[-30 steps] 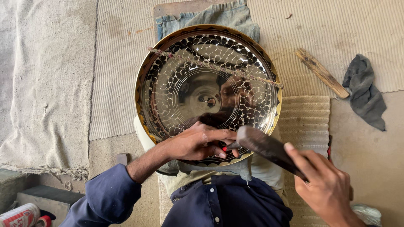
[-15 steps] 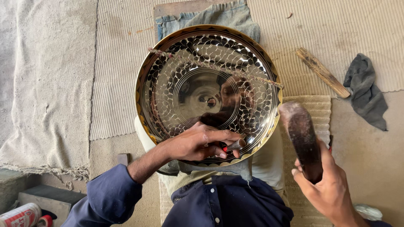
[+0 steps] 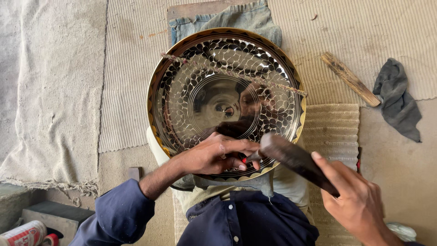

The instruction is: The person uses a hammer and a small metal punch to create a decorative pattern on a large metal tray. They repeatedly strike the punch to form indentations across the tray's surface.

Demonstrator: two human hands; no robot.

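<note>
The left hand (image 3: 214, 157) pinched a thin red-tipped tool (image 3: 249, 158) against the big shiny round metal plate (image 3: 226, 102) lying on cloths. The right hand (image 3: 357, 200) gripped a dark hammer (image 3: 296, 159). A red-and-white can (image 3: 22, 234) lay bottom left.

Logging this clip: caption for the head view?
Left hand holds a small tool on an engraved metal tray; right hand grips a dark mallet.

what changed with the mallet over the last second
The right hand swung the mallet up and away half a second ago, then brought it back down onto the punch. The left hand kept holding the punch on the tray; stick and rag stayed put.
</note>
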